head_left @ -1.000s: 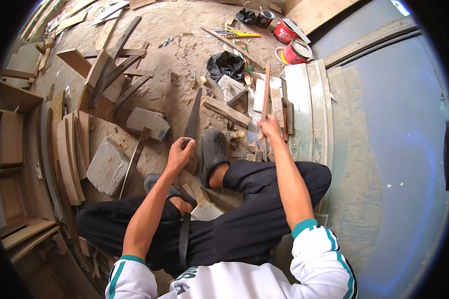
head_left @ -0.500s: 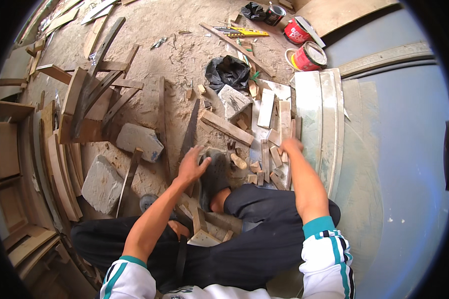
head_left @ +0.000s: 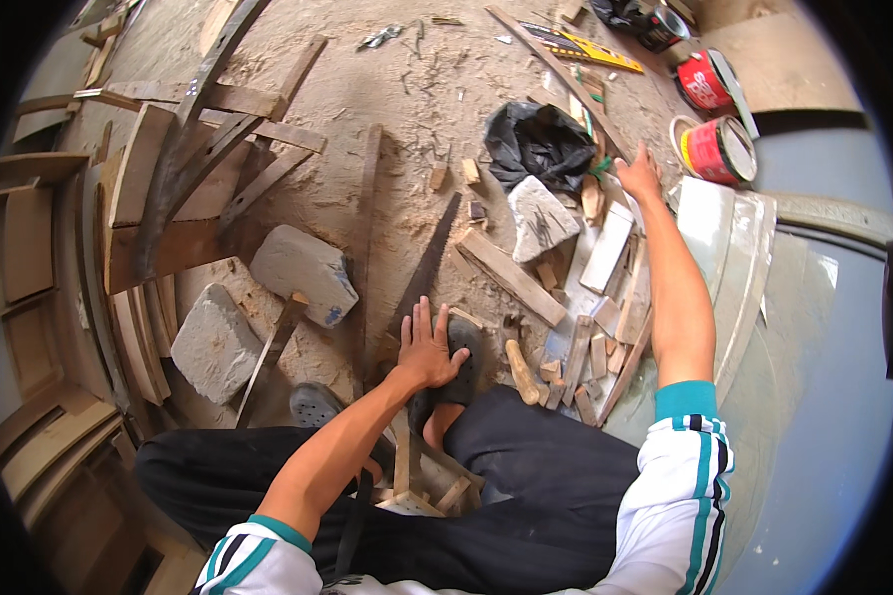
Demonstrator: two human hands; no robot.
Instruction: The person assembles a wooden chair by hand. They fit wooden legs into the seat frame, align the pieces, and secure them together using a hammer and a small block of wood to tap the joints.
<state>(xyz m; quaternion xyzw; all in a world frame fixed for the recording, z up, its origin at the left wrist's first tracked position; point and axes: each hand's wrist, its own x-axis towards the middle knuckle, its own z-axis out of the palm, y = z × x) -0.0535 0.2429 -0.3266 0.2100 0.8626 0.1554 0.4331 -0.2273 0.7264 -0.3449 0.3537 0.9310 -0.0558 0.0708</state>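
Note:
My left hand (head_left: 427,347), fingers spread, is at the grey clog (head_left: 456,359) on my foot, beside the lower end of a handsaw blade (head_left: 433,260). Stretched far forward, my right hand (head_left: 641,175) is near the lower end of a long wooden strip (head_left: 564,81); its fingers look partly extended and I see nothing in them. Left of it lies a black plastic bag (head_left: 538,147). Below are a grey stone block (head_left: 541,220), a white-faced wood piece (head_left: 606,248) and a thick wooden batten (head_left: 511,276). A wooden-handled hammer (head_left: 522,373) lies by several small offcuts (head_left: 577,359).
At the upper right stand red cans (head_left: 719,151), with a yellow spirit level (head_left: 590,52) to their left. A wooden frame (head_left: 159,243) and concrete blocks (head_left: 213,342) are on the left. Pale panels (head_left: 704,223) lie to the right.
My right hand has moved forward from the small wood pieces toward the long strip's end. My left hand has shifted onto the clog, fingers spreading. The whole view has swung.

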